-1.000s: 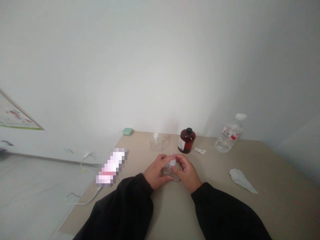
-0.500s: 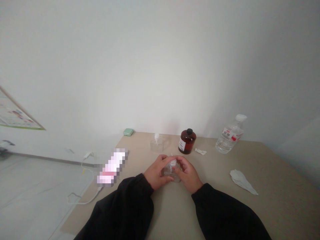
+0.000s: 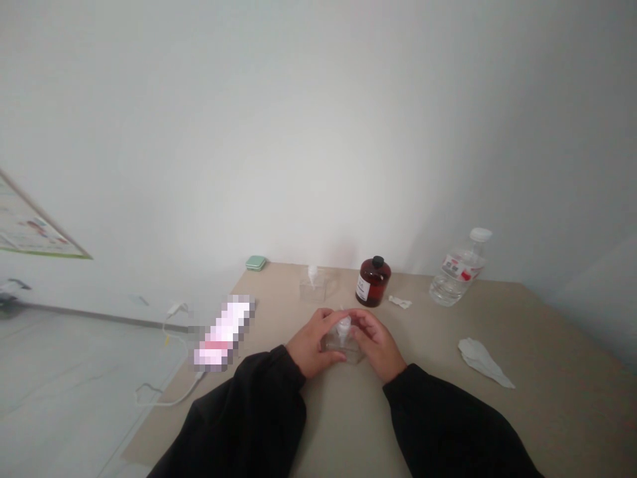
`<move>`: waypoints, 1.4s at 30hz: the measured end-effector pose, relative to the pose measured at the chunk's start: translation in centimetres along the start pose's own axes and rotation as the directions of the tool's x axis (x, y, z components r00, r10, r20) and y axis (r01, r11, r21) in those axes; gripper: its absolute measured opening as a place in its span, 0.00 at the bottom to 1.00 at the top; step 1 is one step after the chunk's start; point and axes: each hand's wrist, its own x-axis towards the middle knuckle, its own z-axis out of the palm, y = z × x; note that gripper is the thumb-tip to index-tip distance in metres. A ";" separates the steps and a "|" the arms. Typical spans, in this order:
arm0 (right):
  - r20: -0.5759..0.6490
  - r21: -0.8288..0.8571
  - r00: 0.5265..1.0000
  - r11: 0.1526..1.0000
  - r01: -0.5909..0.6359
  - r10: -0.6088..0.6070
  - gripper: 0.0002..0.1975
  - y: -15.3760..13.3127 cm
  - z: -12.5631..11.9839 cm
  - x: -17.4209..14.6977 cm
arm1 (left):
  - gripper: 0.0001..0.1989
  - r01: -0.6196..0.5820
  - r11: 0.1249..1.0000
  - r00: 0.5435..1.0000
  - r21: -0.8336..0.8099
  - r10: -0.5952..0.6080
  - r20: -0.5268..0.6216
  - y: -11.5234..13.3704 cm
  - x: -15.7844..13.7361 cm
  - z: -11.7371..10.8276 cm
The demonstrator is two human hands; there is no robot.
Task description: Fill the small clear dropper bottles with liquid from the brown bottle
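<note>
Between my hands a small clear bottle (image 3: 343, 342) with a whitish translucent top stands on the table. My left hand (image 3: 314, 345) is closed around its left side, thumb along the front and fingers behind. On the right, my right hand (image 3: 375, 342) curls about the bottle's top and right side, its thumb near the neck. A similar clear square bottle (image 3: 312, 289) with a white top stands a little farther back. Just beyond my right hand is a dark red-brown bottle (image 3: 373, 283) with a black cap and a white label.
A lit phone (image 3: 223, 332) on a white cable lies at the table's left edge. At the back left corner sits a green case (image 3: 255, 263). To the right are a large water bottle (image 3: 458, 271), a crumpled tissue (image 3: 399, 302) and a flattened tissue (image 3: 482, 362). The wall rises behind.
My right thumb has shifted slightly right, away from the bottle's neck, uncovering more of its front. My left hand and the other things stay put.
</note>
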 end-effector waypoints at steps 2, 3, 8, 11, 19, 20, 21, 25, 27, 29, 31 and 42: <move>0.011 -0.011 1.000 1.000 0.024 -0.024 0.19 0.2 -0.1 0.0 | 0.39 -0.006 1.000 1.000 -0.002 0.006 -0.002 0.0 0.0 0.0; 0.016 -0.025 0.999 0.999 0.031 -0.031 0.20 0.2 0.0 0.0 | 0.38 -0.010 1.000 1.000 -0.003 0.010 -0.001 0.1 0.0 0.0; 0.016 -0.096 1.000 0.995 0.008 -0.007 0.19 0.3 0.3 -0.1 | 0.37 -0.014 1.000 1.000 -0.004 0.014 0.002 0.3 0.1 -0.1; 0.010 -0.127 1.000 0.992 0.014 -0.013 0.18 0.1 0.2 -0.2 | 0.38 -0.005 1.000 1.000 0.001 0.005 0.005 0.3 0.1 -0.1; 0.027 -0.173 0.998 0.983 0.067 -0.063 0.18 0.1 0.1 -0.1 | 0.38 -0.010 1.000 1.000 -0.004 0.010 -0.003 0.2 0.1 -0.1; 0.021 -0.154 0.998 0.987 0.056 -0.053 0.19 0.0 0.2 -0.1 | 0.38 -0.006 1.000 1.000 -0.005 0.006 -0.004 0.3 0.1 -0.1; 0.015 -0.135 0.999 0.990 0.042 -0.040 0.19 0.0 0.3 -0.1 | 0.38 0.001 1.000 1.000 -0.006 -0.001 -0.003 0.3 0.1 -0.1; 0.012 -0.130 1.000 0.991 0.026 -0.025 0.17 -0.4 0.3 -0.2 | 0.38 0.025 1.000 1.000 -0.004 -0.025 0.001 0.3 0.1 0.0; 0.036 -0.165 0.998 0.985 0.056 -0.050 0.17 -0.6 0.2 -0.2 | 0.39 0.023 1.000 1.000 -0.003 -0.023 -0.001 0.3 0.1 0.0; 0.050 -0.189 0.996 0.979 0.077 -0.068 0.17 -0.5 0.1 -0.2 | 0.39 0.018 1.000 1.000 -0.002 -0.018 -0.001 0.3 0.1 0.0; 0.035 -0.164 0.998 0.985 0.062 -0.057 0.18 -0.3 0.1 -0.2 | 0.38 0.013 1.000 1.000 0.000 -0.013 0.001 0.3 0.1 -0.1; 0.023 -0.138 0.999 0.989 0.048 -0.046 0.18 -0.2 0.2 -0.2 | 0.38 -0.001 1.000 1.000 0.010 0.001 0.003 0.1 0.1 0.0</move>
